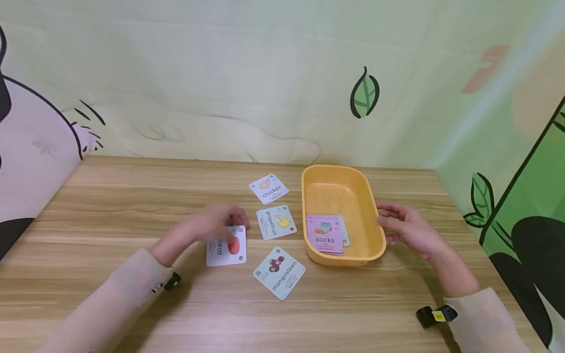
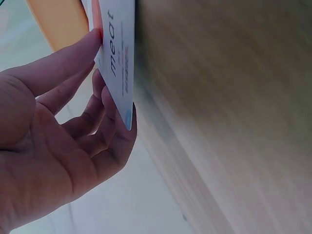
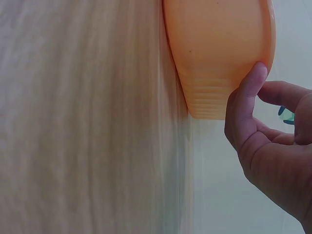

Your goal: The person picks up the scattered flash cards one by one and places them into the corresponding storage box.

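Note:
My left hand point(image 1: 216, 223) pinches a white "meat" card point(image 1: 226, 252), thumb on its printed face and fingers behind it. The left wrist view shows this card point(image 2: 119, 63) tilted up close to my fingers. To its right, three cards lie face up on the table: "chicken" point(image 1: 269, 189), "grapefruit" point(image 1: 276, 222) and "mangosteen" point(image 1: 279, 273). An orange-yellow plastic basin point(image 1: 340, 193) stands beyond them, with a pink "socks" card point(image 1: 325, 234) on top of other cards at its near end. My right hand point(image 1: 408, 228) touches the basin's right side near the rim, fingers relaxed.
The wooden table point(image 1: 110, 206) runs back to a pale green printed cloth point(image 1: 220, 73) that also hangs along both sides. A small black device point(image 1: 430, 316) is strapped on the right wrist, another point(image 1: 172, 282) on the left.

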The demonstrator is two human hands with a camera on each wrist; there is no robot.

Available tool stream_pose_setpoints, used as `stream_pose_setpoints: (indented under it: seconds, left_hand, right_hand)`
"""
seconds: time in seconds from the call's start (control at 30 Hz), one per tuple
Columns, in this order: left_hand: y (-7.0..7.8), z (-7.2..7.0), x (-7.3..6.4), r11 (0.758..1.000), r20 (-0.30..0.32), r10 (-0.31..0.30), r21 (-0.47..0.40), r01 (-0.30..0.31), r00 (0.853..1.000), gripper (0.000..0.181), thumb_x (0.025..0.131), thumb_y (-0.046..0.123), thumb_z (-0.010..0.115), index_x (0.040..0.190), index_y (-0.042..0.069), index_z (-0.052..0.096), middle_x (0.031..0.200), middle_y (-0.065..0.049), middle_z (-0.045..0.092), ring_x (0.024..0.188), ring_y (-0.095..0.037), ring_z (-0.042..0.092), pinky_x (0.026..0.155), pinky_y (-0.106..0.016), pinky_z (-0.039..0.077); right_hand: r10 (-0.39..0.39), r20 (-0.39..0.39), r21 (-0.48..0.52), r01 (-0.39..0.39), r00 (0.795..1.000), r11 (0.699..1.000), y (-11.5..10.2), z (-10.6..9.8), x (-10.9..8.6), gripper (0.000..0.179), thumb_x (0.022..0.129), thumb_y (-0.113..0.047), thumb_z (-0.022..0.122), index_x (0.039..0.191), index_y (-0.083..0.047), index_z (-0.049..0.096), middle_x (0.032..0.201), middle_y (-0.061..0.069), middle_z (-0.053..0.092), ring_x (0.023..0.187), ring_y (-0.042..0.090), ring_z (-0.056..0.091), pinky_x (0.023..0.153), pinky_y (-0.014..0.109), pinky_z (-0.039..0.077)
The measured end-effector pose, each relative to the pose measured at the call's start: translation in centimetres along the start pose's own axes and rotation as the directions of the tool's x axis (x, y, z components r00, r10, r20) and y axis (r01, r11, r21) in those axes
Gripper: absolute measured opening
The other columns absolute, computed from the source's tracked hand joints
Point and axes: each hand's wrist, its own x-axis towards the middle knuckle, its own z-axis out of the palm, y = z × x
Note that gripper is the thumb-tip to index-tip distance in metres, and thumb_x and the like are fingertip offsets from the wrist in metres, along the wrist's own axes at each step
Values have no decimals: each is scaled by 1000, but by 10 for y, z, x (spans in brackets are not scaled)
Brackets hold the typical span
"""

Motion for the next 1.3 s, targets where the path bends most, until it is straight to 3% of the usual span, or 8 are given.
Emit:
stream_pose_setpoints:
  seconds: [0.23,0.4,0.7,0.83,1.07,1.3]
  left_hand:
    - [0,-6,-6,1000,-12,-17,13,17,1000,32,82,-13,71,107,6,74,94,-6,64,87,-26,57,76,-35,52]
    - [-2,-11,-9,1000,-10,23,-1,-23,1000,34,81,-17,68,106,5,74,92,-5,65,88,-26,59,79,-38,53]
    - [-8,-20,-14,990,5,39,-135,-38,999,29,86,-14,65,109,3,72,97,-8,64,90,-27,59,79,-36,54]
    - [-10,-23,-17,975,10,66,-215,-62,998,28,86,-14,67,110,0,71,97,-10,63,91,-27,60,80,-36,55]
    - [-16,-24,-19,937,36,25,-349,-10,999,30,89,-12,68,117,-2,68,103,-14,62,93,-29,63,78,-35,58]
    - [-20,-25,-20,889,18,18,-457,-8,1000,33,90,-11,67,123,-4,64,109,-18,61,94,-31,64,79,-39,61]
  right_hand:
    - [-1,-5,-6,1,1000,1000,0,1,0,56,104,-11,57,148,15,33,125,27,47,92,15,63,73,33,61]
    - [2,-6,-7,-2,1000,1000,0,0,1,57,105,-11,57,149,15,33,126,27,47,92,15,62,73,33,61]
    - [-15,1,4,15,1000,1000,1,1,1,57,104,-10,57,149,16,31,125,27,48,92,15,63,72,33,61]
    - [-14,-3,-1,14,1000,1000,1,1,1,57,104,-10,57,149,15,32,124,26,48,92,15,63,72,33,61]
    - [-4,-8,-3,4,1000,1000,1,1,1,56,104,-10,58,149,15,33,124,27,48,91,15,63,72,34,61]
    - [-2,-10,1,2,1000,1000,1,1,1,57,104,-10,58,148,15,33,124,26,48,91,15,63,72,33,61]
